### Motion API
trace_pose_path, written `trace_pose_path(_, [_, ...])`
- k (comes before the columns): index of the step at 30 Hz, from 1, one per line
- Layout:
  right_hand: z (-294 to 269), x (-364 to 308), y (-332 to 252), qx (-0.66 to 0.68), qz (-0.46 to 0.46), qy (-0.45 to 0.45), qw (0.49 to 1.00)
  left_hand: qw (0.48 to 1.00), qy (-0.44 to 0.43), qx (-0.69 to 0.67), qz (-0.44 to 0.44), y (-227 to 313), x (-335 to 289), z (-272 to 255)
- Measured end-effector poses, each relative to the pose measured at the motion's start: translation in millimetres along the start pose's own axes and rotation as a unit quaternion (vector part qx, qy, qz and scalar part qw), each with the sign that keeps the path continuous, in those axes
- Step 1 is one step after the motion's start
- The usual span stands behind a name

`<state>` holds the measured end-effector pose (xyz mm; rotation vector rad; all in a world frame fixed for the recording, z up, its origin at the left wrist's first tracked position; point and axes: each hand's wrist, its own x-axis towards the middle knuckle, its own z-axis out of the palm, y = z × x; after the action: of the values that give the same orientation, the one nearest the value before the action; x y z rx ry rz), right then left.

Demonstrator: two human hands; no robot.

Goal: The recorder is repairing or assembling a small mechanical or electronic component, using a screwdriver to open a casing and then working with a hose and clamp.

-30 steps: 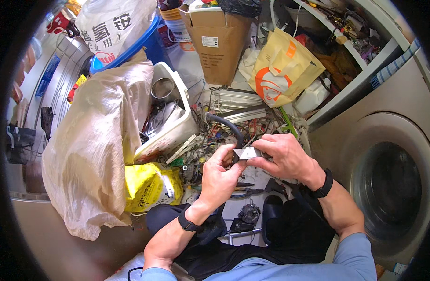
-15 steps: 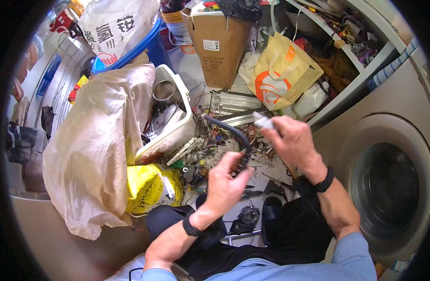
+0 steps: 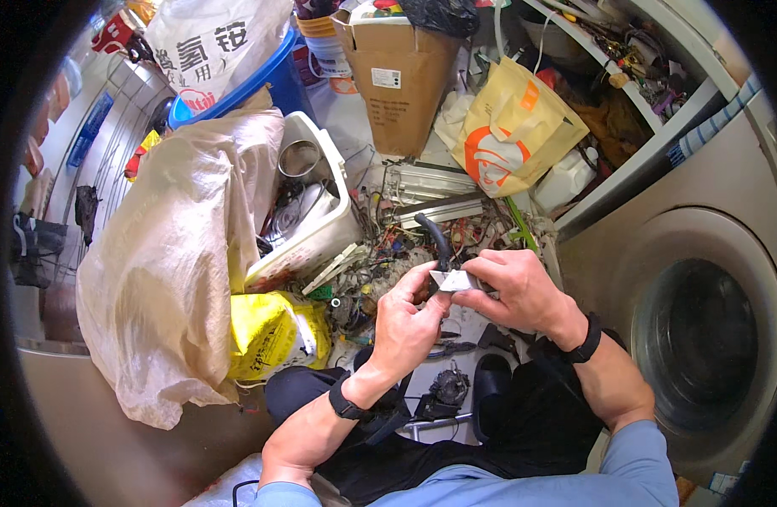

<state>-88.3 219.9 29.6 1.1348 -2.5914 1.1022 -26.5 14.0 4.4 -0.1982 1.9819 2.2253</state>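
Above the cluttered floor my two hands meet. My left hand (image 3: 412,325) is closed, thumb against fingers, around a short black hose-like piece (image 3: 439,238), whose curved free end sticks up and away from me. I cannot tell whether it is a hose or a thick cable. Between finger and thumb of my right hand (image 3: 519,291) is a small flat whitish-grey piece with a pointed end (image 3: 456,280). Its point lies against the black piece, right by my left thumb. Part of both things is hidden by my fingers.
Loose wires and scrap (image 3: 397,275) cover the floor ahead. Left stand a white bin (image 3: 342,203) of metal parts, a beige sack (image 3: 164,270) and a yellow bag (image 3: 274,338). A cardboard box (image 3: 405,101) and paper bag (image 3: 515,127) stand behind; a washing machine (image 3: 625,228) is right.
My right hand has moved down and left, bringing the whitish-grey piece to the black piece. The black piece has turned more upright in my left hand, which has shifted slightly.
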Motion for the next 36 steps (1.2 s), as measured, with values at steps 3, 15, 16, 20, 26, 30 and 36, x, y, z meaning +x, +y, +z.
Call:
trace_pose_path(3, [-1,2,2,-0.057,-0.024,0.016,0.998,0.999,-0.013,0.030,0.034,-5,3,-1])
trace_pose_path(15, [-1,2,1,-0.109,0.001,0.049,0.993,0.988,0.041,0.099,0.110,-9,10,1])
trace_pose_path(16, [-1,3,-1,-0.118,0.011,0.048,0.992,0.989,0.046,0.098,0.102,-6,9,2])
trace_pose_path(20, [0,5,-1,-0.097,0.019,0.060,0.993,0.993,0.050,0.058,0.091,-3,10,3])
trace_pose_path(26, [0,9,5,0.002,0.027,0.012,1.000,0.977,0.056,0.138,0.151,1,3,1])
trace_pose_path(30, [8,7,13,0.088,0.047,0.009,0.995,0.979,0.054,0.132,0.147,9,2,4])
trace_pose_path(36, [4,13,10,0.349,0.261,-0.103,0.894,0.977,0.053,0.161,0.128,11,1,2])
